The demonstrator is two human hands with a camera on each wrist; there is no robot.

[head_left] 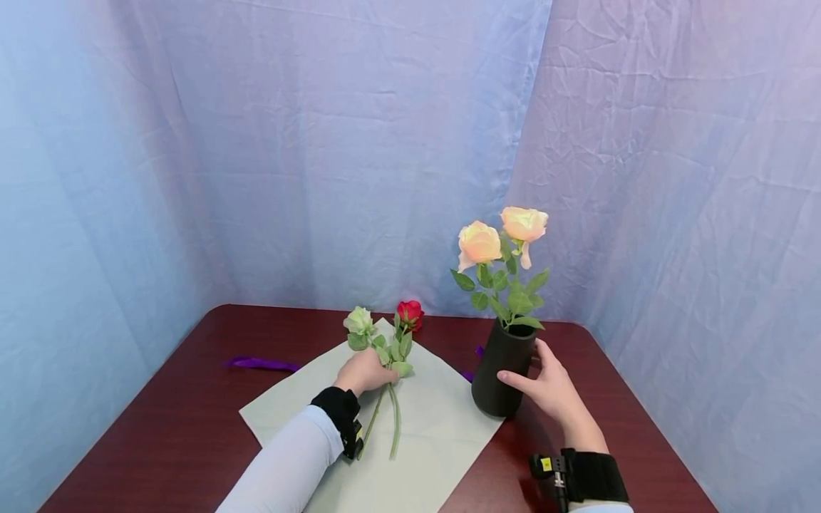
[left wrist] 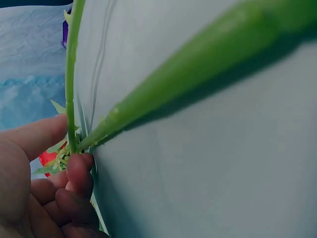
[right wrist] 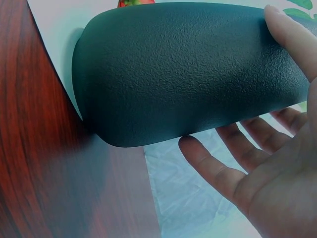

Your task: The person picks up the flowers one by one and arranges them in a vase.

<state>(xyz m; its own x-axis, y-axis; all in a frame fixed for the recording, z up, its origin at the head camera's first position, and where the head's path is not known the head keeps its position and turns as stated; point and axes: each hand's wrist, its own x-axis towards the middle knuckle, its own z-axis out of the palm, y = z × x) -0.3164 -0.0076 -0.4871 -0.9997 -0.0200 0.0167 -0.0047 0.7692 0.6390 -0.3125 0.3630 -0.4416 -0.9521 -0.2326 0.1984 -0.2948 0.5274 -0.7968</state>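
Left hand [head_left: 367, 371] at lower centre pinching green stems [left wrist: 190, 63], pale rose [head_left: 359, 320] and red rose [head_left: 410, 314] above it, right hand [head_left: 553, 386] at lower right gripping black vase [head_left: 502, 370] to its left

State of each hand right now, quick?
Left hand: closed, holding flower stems.
Right hand: holding the black vase, thumb and fingers around its side.

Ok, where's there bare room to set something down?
The table, left of the paper and in front of the purple ribbon, is bare. So is the paper between the stems and the black vase. Crowded: around the paper's far corner, with white rose, red rose and left hand, and round the vase, gripped by the right hand.
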